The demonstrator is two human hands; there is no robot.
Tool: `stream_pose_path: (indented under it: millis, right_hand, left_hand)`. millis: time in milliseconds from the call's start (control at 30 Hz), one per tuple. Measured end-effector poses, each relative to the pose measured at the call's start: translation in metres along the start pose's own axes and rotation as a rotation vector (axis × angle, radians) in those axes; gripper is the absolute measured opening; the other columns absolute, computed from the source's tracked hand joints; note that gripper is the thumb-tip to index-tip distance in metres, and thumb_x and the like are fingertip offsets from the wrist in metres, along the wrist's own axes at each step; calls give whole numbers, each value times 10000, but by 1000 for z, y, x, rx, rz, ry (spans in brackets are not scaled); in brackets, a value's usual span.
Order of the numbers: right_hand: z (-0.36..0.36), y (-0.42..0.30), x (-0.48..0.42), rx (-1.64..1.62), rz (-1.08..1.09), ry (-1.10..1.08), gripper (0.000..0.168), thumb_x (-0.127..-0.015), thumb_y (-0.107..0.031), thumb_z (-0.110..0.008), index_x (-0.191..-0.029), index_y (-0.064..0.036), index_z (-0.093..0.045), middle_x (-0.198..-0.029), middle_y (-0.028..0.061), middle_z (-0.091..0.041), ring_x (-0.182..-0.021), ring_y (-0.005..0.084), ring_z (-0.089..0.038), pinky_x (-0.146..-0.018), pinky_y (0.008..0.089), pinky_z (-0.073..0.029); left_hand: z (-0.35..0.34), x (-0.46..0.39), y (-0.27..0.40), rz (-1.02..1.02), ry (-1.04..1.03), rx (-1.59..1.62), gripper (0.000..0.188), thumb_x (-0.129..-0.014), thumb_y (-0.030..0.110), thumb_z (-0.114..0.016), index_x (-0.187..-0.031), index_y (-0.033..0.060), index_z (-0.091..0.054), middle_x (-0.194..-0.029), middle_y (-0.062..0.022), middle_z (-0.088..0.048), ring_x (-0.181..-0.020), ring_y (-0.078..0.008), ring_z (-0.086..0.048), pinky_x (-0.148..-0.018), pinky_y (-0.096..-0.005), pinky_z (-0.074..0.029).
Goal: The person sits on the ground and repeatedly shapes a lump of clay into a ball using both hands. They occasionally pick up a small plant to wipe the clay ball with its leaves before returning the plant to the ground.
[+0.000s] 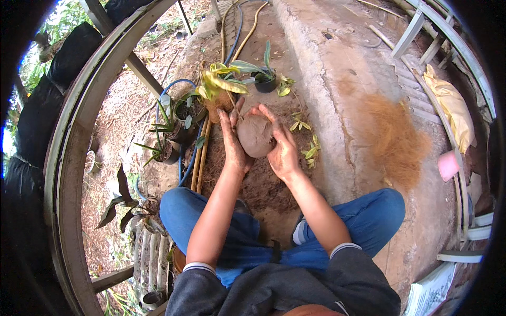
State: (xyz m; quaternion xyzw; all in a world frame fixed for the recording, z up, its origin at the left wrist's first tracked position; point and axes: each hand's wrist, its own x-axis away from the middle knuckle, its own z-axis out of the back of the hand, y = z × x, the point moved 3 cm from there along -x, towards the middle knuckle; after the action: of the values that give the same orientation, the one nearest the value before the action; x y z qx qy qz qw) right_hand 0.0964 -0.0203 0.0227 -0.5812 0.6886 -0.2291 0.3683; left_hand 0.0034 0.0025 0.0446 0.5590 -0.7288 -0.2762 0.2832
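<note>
A rounded ball of wet brown mud rests between my two cupped hands, above the soil between my legs. My left hand presses against its left side, fingers pointing away from me. On the ball's right side lies my right hand, its fingers curved over the far edge. Mud smears both palms and fingers. A thin stem runs down to the top of the ball; whether it enters the mud I cannot tell. Just beyond my left fingertips stands a fibre-wrapped root ball bearing a yellow-green leafy plant.
Loose soil lies below my hands. Potted plants and a blue hose line the left. A black pot stands ahead. To the right are a heap of coconut fibre, a pink container and a yellow sack.
</note>
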Motion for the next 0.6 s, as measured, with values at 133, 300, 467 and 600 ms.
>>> stream_pose_path:
  millis: [133, 300, 467, 600]
  right_hand:
    - [-2, -3, 1, -45, -28, -110, 450, -925, -125, -485, -1358, -46, -389, -1397, 89, -390, -1299, 211, -345, -1089, 389, -257]
    - [-4, -2, 2, -240, -137, -122, 506, -878, -67, -542, -1356, -34, -383, -1388, 98, -395, -1296, 213, -350, -1079, 378, -287]
    - [-5, 6, 8, -182, -112, -103, 594, -814, -68, -601, -1360, -29, -369, -1382, 91, -397, -1290, 221, -357, -1071, 376, -306]
    - [0, 9, 2, -167, -138, -125, 643, -764, -52, -650, -1351, -25, -387, -1354, 107, -432, -1249, 214, -406, -1038, 340, -334]
  left_hand:
    - [4, -6, 8, -69, -132, -47, 831, -826, 731, -315, -1432, 168, -230, -1355, -112, -430, -1210, -279, -448, -995, -445, -391]
    - [7, -3, 6, -11, -158, -23, 832, -830, 736, -284, -1437, 170, -229, -1372, -107, -412, -1221, -282, -436, -1000, -438, -386]
    - [8, -3, 17, -79, -21, -285, 845, -872, 703, -152, -1337, 42, -397, -1230, -150, -530, -1119, -234, -507, -972, -363, -402]
    - [32, -13, 7, -314, 143, -448, 889, -872, 707, -141, -1263, -23, -466, -1150, -143, -577, -1071, -234, -527, -938, -347, -409]
